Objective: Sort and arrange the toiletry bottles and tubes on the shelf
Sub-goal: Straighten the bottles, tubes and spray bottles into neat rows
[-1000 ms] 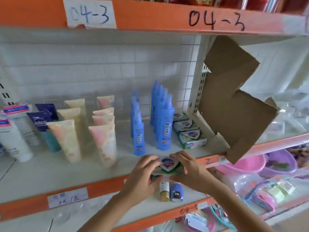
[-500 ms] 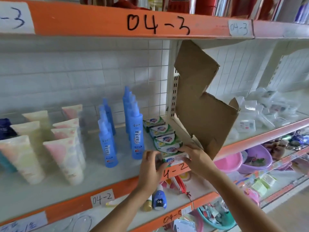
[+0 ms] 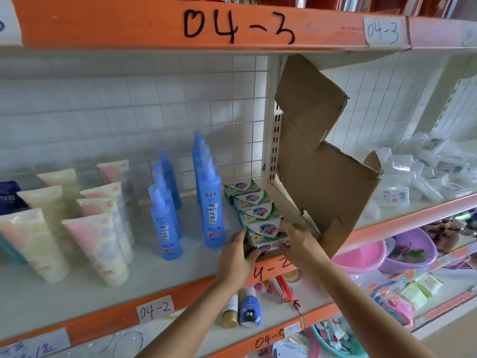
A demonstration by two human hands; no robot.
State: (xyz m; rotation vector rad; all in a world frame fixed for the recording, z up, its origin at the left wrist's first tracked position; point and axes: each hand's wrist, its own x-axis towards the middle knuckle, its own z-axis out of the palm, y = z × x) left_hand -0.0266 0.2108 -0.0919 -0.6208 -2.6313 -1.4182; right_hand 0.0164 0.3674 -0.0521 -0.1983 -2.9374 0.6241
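Orange metal edging, hand-marked "04-2", fronts the white shelf [image 3: 77,293] where both hands work. Left hand [image 3: 236,257] and right hand [image 3: 300,244] clasp the nearest soap box [image 3: 265,232] from either side, fingers curled against its ends; it sits at the front lip, and a pinkish pack shows beneath it. Behind it a row of soap boxes [image 3: 251,200], glossy green-and-white cartons with a shield logo, runs back toward the tiled wall, each touching the next.

Just left stand blue bottles [image 3: 210,202], smooth translucent plastic with tapering spray tops, in two upright rows; the front tall one is near the left hand's fingers. Farther left, soft pastel tubes [image 3: 100,246] stand cap-down, wedge-shaped, pink and yellow, in rows. A dark blue tube [image 3: 9,197] shows at the frame's edge.

Right of the soap, a torn brown cardboard sheet [image 3: 317,164] leans against the perforated steel upright [image 3: 275,140], crowding that corner. Bare shelf lies open in front of the tubes and bottles. Below, two small bottles [image 3: 242,310] lie on the lower shelf, with pink and purple plastic basins [image 3: 387,254] to the right.
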